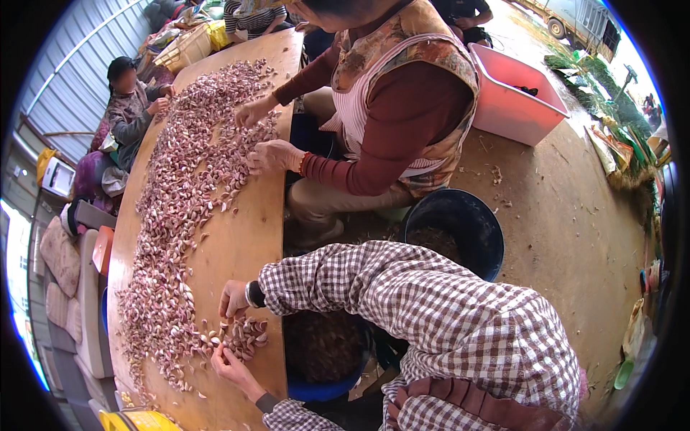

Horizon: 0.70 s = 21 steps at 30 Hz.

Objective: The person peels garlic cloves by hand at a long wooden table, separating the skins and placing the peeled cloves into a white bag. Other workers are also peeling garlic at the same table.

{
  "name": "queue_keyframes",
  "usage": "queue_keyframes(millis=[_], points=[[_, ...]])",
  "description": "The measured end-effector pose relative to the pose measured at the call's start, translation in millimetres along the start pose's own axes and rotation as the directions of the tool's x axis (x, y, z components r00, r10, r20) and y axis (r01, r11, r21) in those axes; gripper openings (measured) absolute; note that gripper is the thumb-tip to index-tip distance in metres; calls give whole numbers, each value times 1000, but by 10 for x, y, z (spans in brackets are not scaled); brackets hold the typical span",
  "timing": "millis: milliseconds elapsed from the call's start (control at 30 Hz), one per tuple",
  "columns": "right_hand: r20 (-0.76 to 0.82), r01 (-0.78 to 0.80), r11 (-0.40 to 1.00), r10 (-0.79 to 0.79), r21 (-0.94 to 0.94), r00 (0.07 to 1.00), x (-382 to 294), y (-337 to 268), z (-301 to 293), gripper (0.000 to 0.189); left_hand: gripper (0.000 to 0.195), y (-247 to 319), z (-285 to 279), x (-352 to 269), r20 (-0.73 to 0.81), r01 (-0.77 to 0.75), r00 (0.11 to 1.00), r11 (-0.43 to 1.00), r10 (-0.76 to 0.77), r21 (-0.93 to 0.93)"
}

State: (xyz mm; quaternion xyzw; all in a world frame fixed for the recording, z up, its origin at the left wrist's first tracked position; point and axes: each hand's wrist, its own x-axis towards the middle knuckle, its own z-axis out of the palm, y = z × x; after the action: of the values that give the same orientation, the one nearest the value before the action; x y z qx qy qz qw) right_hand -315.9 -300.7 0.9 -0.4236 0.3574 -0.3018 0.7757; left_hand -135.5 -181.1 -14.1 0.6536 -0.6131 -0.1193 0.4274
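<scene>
A long heap of purple-white garlic cloves (172, 215) covers much of a wooden table (242, 231). My right hand (234, 299), with a bracelet at the wrist, is held with fingers bent down over the heap's near end. Below it in the picture, my left hand (233, 369) has its thumb and fingertips together at some cloves. Whether either hand grips a clove is too small to tell. Between my hands and the table edge lies a smaller pile of cloves (247, 338). Checked sleeves (323, 277) cover both my arms.
Beside me a co-worker (399, 118) has both hands in the heap; another person (129, 102) sits across. A blue bucket (366, 353) of brown debris stands below the table edge, a dark bucket (488, 231) behind. A pink bin (517, 102) and yellow container (140, 420) are nearby.
</scene>
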Motion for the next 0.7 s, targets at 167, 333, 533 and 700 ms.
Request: queue_keyframes(millis=[167,333,533,700], points=[[-112,136,967,-162,-215,980,-22,-47,-31,18,19,26,-18,12,-25,-4,1000,1000,4,1],[-170,266,787,-422,-556,891,31,20,-89,18,21,-11,35,28,-41,4,999,1000,-4,3],[-78,405,671,-567,-621,820,9,93,-26,13,22,-22,64,60,-31,-15,999,1000,15,-8],[33,351,391,-627,-851,778,-50,23,-18,17,21,59,49,81,-10,-76,997,994,77,83]])
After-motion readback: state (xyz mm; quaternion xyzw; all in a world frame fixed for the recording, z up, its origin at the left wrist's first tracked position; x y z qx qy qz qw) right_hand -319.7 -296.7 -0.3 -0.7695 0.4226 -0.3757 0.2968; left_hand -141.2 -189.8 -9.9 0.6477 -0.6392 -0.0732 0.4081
